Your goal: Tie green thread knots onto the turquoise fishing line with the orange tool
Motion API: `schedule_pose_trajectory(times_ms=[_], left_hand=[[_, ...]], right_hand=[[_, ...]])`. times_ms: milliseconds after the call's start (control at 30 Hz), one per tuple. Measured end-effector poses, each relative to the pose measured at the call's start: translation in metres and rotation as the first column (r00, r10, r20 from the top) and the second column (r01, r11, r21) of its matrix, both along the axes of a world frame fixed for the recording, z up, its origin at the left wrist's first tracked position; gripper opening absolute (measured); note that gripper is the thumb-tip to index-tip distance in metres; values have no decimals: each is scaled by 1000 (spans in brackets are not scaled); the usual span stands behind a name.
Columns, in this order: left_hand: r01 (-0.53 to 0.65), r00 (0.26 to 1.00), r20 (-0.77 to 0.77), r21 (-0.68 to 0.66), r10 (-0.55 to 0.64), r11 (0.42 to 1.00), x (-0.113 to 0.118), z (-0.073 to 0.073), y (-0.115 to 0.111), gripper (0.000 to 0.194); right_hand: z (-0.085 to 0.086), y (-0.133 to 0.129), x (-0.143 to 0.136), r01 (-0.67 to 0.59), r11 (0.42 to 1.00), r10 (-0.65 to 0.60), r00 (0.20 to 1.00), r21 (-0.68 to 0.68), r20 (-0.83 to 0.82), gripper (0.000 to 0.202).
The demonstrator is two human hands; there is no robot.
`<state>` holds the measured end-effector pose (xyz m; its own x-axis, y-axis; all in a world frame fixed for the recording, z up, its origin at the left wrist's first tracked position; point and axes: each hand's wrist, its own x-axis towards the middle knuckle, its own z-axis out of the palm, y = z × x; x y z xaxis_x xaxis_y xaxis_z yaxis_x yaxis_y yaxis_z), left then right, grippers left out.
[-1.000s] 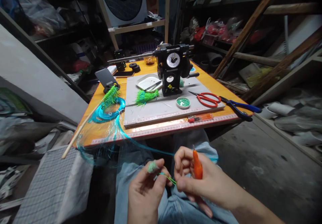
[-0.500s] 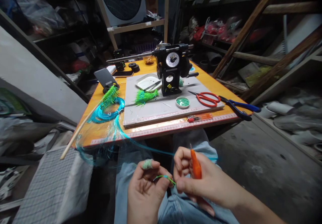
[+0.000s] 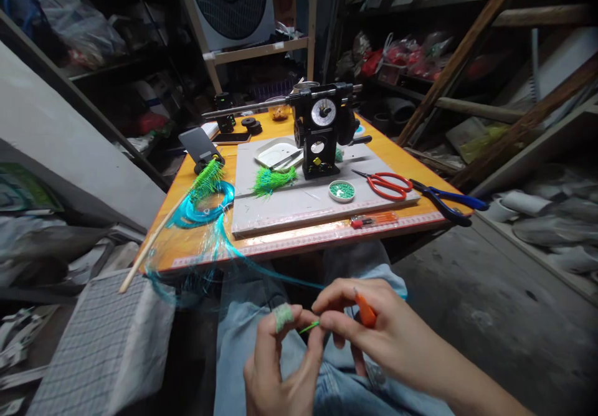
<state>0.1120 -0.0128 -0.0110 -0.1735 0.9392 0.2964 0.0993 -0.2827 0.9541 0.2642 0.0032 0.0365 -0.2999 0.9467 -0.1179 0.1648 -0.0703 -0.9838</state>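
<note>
Over my lap, my left hand [image 3: 284,363] pinches a short, thin green strand [image 3: 308,327] between thumb and fingertips. A pale green wrap covers one of its fingers. My right hand [image 3: 374,319] meets it there, thumb and forefinger pressed together at the strand's end. Tucked in that same hand is an orange-handled tool [image 3: 365,311] with a thin metal tip pointing up; its kind is not clear. The fingers partly hide the strand's far end. A long blue strand [image 3: 275,274] runs from the table down behind the right hand.
On the table [image 3: 406,154] stand a black hand-crank winder [image 3: 320,129] and a dish of green beads [image 3: 342,190]. Red-handled scissors [image 3: 390,185] and blue-handled pliers [image 3: 451,201] lie at right. Green bristly bundles [image 3: 273,180] and a blue coil [image 3: 196,207] lie left.
My right fingers have closed in beside the left fingertips, and the orange-handled tool has tilted further to the left. Less of the green strand shows. The view has shifted slightly.
</note>
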Motion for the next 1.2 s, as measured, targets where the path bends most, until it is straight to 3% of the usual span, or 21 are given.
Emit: schedule_pose_trajectory(times_ms=[133, 233, 267, 333, 400, 467, 533, 600, 667, 733, 800, 867, 933, 1000, 1067, 1200], left_hand=[[-27, 941, -326, 190, 89, 981, -4, -8, 1, 35], [-2, 918, -383, 245, 98, 970, -3, -8, 2, 33], [-12, 928, -359, 237, 99, 971, -2, -8, 2, 33], [-63, 955, -273, 190, 114, 980, 0, -8, 3, 34], [-101, 976, -176, 137, 125, 985, 0, -8, 3, 35], [-124, 986, -95, 117, 135, 985, 1, -7, 4, 37], [-143, 988, -38, 157, 150, 977, 2, -4, 4, 40], [-143, 989, -9, 223, 149, 964, 4, -1, 4, 40], [-126, 992, 22, 248, 125, 961, 7, 0, 2, 36], [-81, 993, 95, 150, 67, 985, 7, 0, 0, 33], [54, 965, 256, 1, -53, 999, 5, 0, 0, 47], [254, 880, 437, -97, -188, 962, 1, 1, 1, 69], [373, 820, 521, -172, -237, 912, -2, 3, 4, 65], [378, 856, 464, -261, -228, 888, -4, 7, 8, 32], [325, 913, 342, -282, -221, 903, -4, 10, 11, 4], [194, 977, 124, -156, -175, 969, -6, 10, 13, 12]], right_hand=[[4, -2, -2, -104, 931, -17, 945, 350, 326, 14], [3, -5, -4, -161, 891, -32, 910, 424, 414, 19], [2, -6, -4, -139, 893, -39, 924, 428, 381, 19], [1, -8, -2, -32, 928, -31, 986, 370, 164, 16], [0, -9, 1, 41, 981, -12, 988, 190, -155, 15], [1, -9, 5, 15, 1000, -13, 942, 4, -335, 16], [1, -7, 8, 4, 1000, -4, 973, -1, -230, 14], [1, -5, 11, -6, 985, -1, 999, 172, 41, 14], [-2, -3, 12, -61, 926, -40, 965, 373, 258, 11], [-6, -4, 14, -97, 866, -92, 933, 490, 348, 16], [-8, -6, 15, -110, 828, -138, 910, 550, 391, 21], [-8, -9, 16, -133, 797, -164, 891, 589, 424, 26], [-4, -11, 17, -165, 774, -167, 878, 611, 449, 30], [0, -13, 17, -196, 763, -156, 869, 615, 470, 31], [2, -13, 18, -206, 758, -163, 859, 619, 486, 30], [-3, -8, 23, -155, 761, -248, 828, 630, 503, 27]])
